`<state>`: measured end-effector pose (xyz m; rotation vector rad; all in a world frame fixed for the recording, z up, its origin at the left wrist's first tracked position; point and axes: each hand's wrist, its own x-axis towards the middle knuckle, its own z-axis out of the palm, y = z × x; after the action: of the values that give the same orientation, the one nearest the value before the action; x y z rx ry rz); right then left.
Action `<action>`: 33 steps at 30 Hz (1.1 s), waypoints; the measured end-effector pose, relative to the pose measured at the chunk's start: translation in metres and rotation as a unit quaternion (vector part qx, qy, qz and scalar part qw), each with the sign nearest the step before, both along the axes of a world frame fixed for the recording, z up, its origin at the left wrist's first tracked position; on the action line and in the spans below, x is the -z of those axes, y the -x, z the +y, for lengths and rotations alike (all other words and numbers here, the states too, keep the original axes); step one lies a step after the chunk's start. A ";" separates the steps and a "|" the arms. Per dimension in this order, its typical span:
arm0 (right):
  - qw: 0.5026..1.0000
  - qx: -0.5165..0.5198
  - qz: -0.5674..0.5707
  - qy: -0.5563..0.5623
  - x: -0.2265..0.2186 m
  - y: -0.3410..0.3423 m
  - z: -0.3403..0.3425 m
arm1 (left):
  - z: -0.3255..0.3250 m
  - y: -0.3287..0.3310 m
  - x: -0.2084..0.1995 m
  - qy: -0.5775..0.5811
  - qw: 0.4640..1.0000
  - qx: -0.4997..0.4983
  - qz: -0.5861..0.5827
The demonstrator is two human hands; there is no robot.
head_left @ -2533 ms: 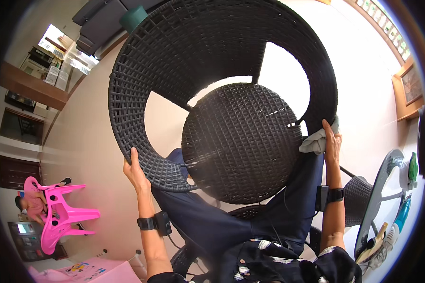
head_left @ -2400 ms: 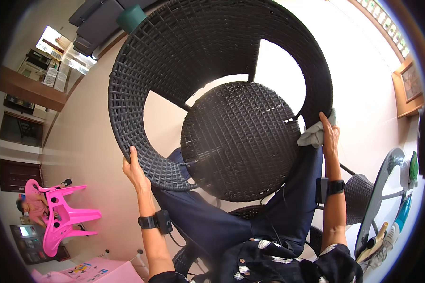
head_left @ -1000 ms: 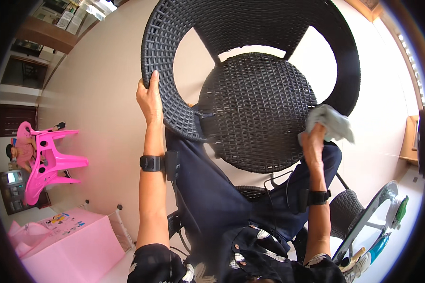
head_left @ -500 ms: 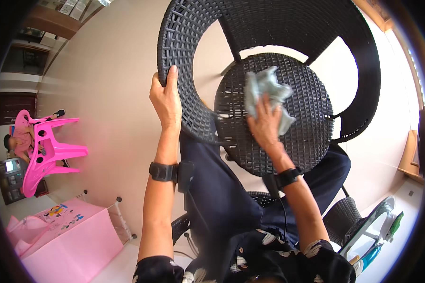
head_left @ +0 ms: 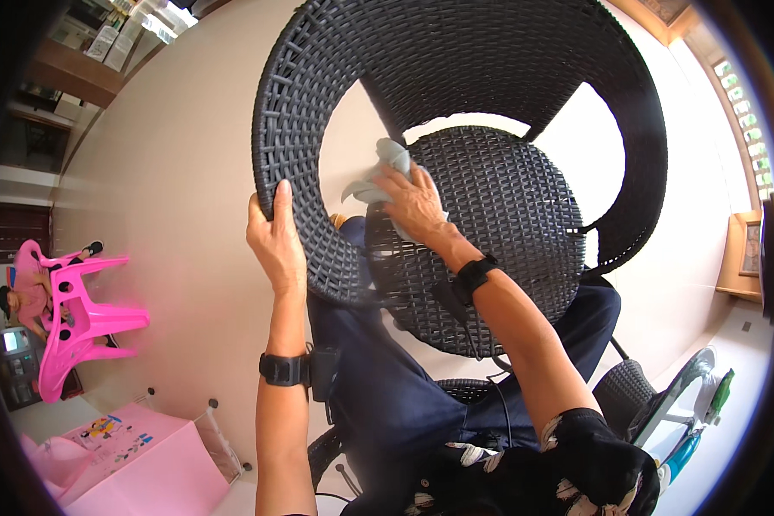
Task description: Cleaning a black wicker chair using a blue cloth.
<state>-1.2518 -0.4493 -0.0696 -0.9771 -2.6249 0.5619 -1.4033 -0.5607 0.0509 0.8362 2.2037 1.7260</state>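
A black woven wicker chair [head_left: 490, 224] with a round seat and a curved back is before me, between my knees. My left hand [head_left: 279, 244] is closed round the left outer rim of its back, thumb on top. At the seat's left edge my right hand [head_left: 418, 205] presses on a pale grey-green cloth [head_left: 393, 156], its fingers bent over the fabric. Part of the cloth sticks out past the seat edge, toward the gap below the chair's back. The palm hides the rest of it.
At far left a person [head_left: 30, 301] sits by a bright pink plastic chair [head_left: 90, 314]. A pink box [head_left: 150, 460] with printed figures stands at lower left. On the right are a dark wicker chair [head_left: 623, 391] and a glass-topped table [head_left: 675, 400] with things on it.
My right hand has moved the cloth from the middle of the seat to its left edge. The chair sits slightly lower and further left in view, my left hand still on its rim.
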 end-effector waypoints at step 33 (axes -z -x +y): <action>0.992 0.078 -0.053 0.080 -0.023 -0.035 0.078 | 0.004 -0.003 -0.004 0.009 1.000 -0.002 -0.018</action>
<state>-1.2165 -0.3709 -0.0461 -1.2806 -2.5960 0.7099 -1.4006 -0.5567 0.0544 0.7899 2.1959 1.7078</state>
